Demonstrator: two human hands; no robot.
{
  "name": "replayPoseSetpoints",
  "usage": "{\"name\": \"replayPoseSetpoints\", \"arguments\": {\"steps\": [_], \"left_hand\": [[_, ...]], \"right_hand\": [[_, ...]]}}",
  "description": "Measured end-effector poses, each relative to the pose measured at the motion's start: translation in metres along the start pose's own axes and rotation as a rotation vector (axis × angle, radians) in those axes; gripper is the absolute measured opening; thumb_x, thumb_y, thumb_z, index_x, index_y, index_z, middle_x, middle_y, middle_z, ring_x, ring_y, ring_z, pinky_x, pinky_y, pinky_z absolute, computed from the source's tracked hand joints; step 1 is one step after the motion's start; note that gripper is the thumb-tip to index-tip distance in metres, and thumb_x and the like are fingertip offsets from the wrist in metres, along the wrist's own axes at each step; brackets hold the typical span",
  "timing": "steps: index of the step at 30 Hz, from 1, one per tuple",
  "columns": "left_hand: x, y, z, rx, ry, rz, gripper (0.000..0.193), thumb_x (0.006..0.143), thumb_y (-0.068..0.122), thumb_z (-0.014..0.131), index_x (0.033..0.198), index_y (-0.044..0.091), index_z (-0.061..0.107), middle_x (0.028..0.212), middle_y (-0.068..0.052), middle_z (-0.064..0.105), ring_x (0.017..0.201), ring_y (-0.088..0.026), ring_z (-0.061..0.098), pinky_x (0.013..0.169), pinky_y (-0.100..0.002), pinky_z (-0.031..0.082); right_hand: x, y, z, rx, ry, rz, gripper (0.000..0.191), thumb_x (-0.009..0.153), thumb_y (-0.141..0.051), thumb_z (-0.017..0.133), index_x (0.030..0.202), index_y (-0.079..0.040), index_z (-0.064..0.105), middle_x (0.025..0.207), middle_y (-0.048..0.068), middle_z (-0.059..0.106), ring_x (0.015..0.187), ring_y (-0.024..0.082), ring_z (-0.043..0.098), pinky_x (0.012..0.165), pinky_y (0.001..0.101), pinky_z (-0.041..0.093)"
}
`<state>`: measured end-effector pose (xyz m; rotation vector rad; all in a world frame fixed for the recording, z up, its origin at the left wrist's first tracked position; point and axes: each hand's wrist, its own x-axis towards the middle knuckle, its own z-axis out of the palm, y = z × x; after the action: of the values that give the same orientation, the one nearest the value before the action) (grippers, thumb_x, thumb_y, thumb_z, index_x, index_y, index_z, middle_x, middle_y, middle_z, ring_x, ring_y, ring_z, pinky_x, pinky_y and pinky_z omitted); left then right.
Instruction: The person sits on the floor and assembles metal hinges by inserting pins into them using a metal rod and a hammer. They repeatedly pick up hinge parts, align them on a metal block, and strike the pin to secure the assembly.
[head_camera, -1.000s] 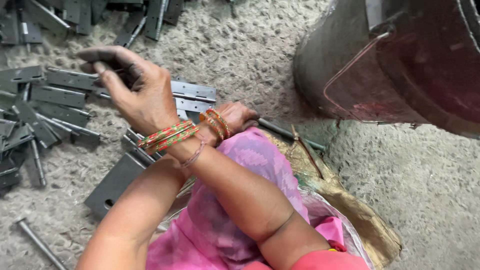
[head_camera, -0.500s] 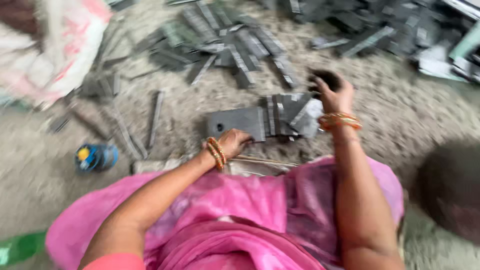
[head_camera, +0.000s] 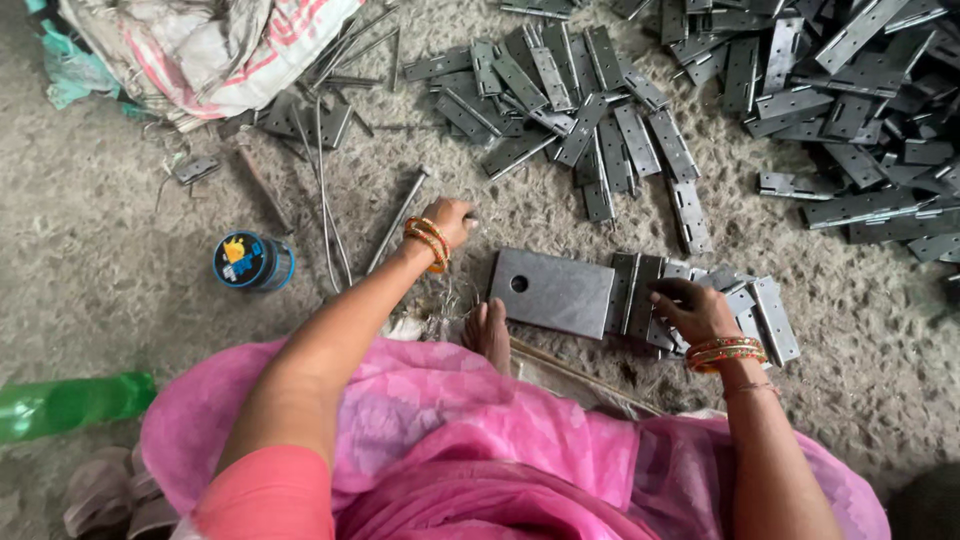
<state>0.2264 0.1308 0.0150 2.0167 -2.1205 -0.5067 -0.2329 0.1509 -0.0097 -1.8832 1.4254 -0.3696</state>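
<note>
Since half a second ago: left hand (head_camera: 450, 222) shifted leftward, fist clenched; right hand (head_camera: 690, 305) lowered, fingers resting released on hinge stack (head_camera: 745, 300). Gritty floor (head_camera: 120, 260), grey hinges (head_camera: 600, 110) scattered.

A flat plate (head_camera: 552, 291) is set between the left hand (head_camera: 450, 222) and the right hand (head_camera: 693, 308). Stacked hinges (head_camera: 742, 302) are lain under the right hand; a hinge pile (head_camera: 580, 110) is spread beyond both.

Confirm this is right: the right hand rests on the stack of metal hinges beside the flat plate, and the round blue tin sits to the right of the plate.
Not quite. In the head view the right hand does rest on the hinges beside the flat plate, but the round blue tin sits to the plate's left, beyond the left hand.
</note>
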Motion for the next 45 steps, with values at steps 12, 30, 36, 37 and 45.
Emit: {"name": "replayPoseSetpoints", "arguments": {"steps": [12,30,36,37,45], "left_hand": [[0.134,0.072,0.026,0.249,0.23,-0.202,0.029,0.099,0.01,0.069,0.127,0.009,0.061,0.132,-0.018,0.062,0.123,-0.039,0.059,0.1,-0.048,0.053],[0.01,0.067,0.011,-0.083,0.215,-0.145,0.038,0.076,0.016,0.081,0.112,0.009,0.071,0.096,-0.024,0.072,0.09,-0.045,0.069,0.079,-0.052,0.054],[-0.032,0.157,-0.068,-0.278,0.627,0.231,0.032,0.093,0.004,0.068,0.122,0.002,0.057,0.107,-0.021,0.068,0.097,-0.043,0.068,0.083,-0.051,0.052],[-0.04,0.171,-0.078,-0.315,0.706,0.275,0.031,0.096,0.003,0.065,0.125,0.001,0.056,0.109,-0.022,0.066,0.099,-0.043,0.067,0.084,-0.051,0.052],[-0.095,0.207,0.006,-0.232,0.783,0.146,0.024,0.1,-0.001,0.052,0.124,0.001,0.055,0.117,-0.02,0.064,0.104,-0.036,0.064,0.089,-0.047,0.054]], "right_hand": [[0.017,-0.006,-0.009,0.101,-0.026,0.082,0.037,0.092,-0.035,0.07,0.121,-0.012,0.074,0.11,0.01,0.079,0.093,0.021,0.079,0.082,0.0351,0.061],[0.008,-0.02,-0.004,0.043,0.032,0.005,0.034,0.09,-0.035,0.074,0.116,-0.013,0.077,0.107,0.013,0.078,0.095,0.028,0.076,0.085,0.0391,0.06],[-0.018,-0.03,-0.003,0.039,0.038,0.059,0.035,0.09,-0.035,0.073,0.116,-0.013,0.076,0.107,0.013,0.078,0.096,0.026,0.076,0.086,0.0381,0.06],[-0.023,-0.032,-0.004,0.059,0.043,0.045,0.034,0.09,-0.035,0.073,0.116,-0.012,0.076,0.107,0.012,0.078,0.097,0.026,0.076,0.086,0.0376,0.06],[-0.052,-0.049,-0.006,0.216,0.114,0.04,0.034,0.091,-0.032,0.073,0.119,-0.013,0.075,0.111,0.009,0.078,0.1,0.02,0.076,0.085,0.0348,0.061]]}}
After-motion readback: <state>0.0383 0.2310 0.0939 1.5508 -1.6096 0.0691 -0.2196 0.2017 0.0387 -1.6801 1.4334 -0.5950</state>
